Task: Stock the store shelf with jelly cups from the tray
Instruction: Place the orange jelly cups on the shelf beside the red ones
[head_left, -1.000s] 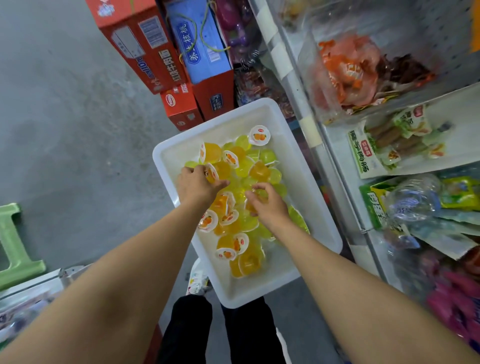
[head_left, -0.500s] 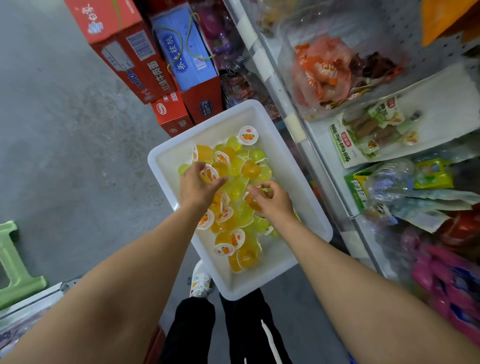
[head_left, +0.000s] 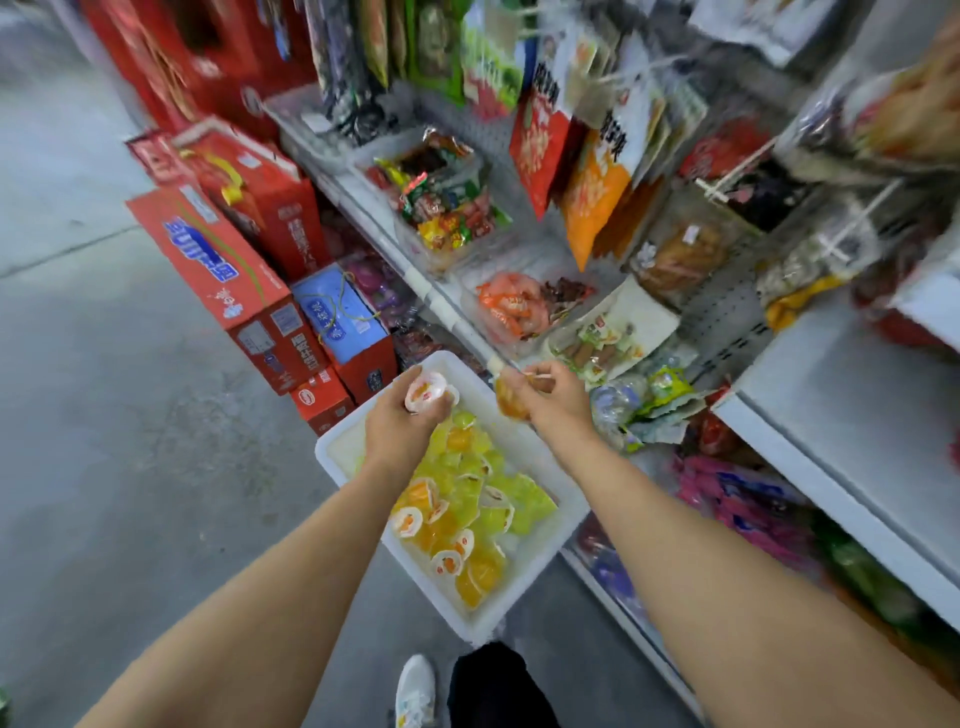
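A white tray (head_left: 535, 587) below me holds several yellow, green and orange jelly cups (head_left: 467, 499). My left hand (head_left: 397, 426) is raised above the tray's far end and grips a few jelly cups (head_left: 427, 391) with white lids. My right hand (head_left: 553, 400) is lifted beside it, near the shelf edge, and grips an orange jelly cup (head_left: 511, 402). The store shelf (head_left: 852, 415) runs along the right, with a bare grey stretch at the near right.
Clear tubs of wrapped snacks (head_left: 447, 208) and packets (head_left: 613, 338) sit on the shelf. Hanging snack bags (head_left: 587, 135) fill the upper rack. Red and blue gift boxes (head_left: 244, 270) stand on the floor left of the tray. My shoe (head_left: 415, 691) is below it.
Both hands have lifted out of the tray, each with jelly cups in it, and moved toward the shelf. The view has tilted up, showing more of the shelf.
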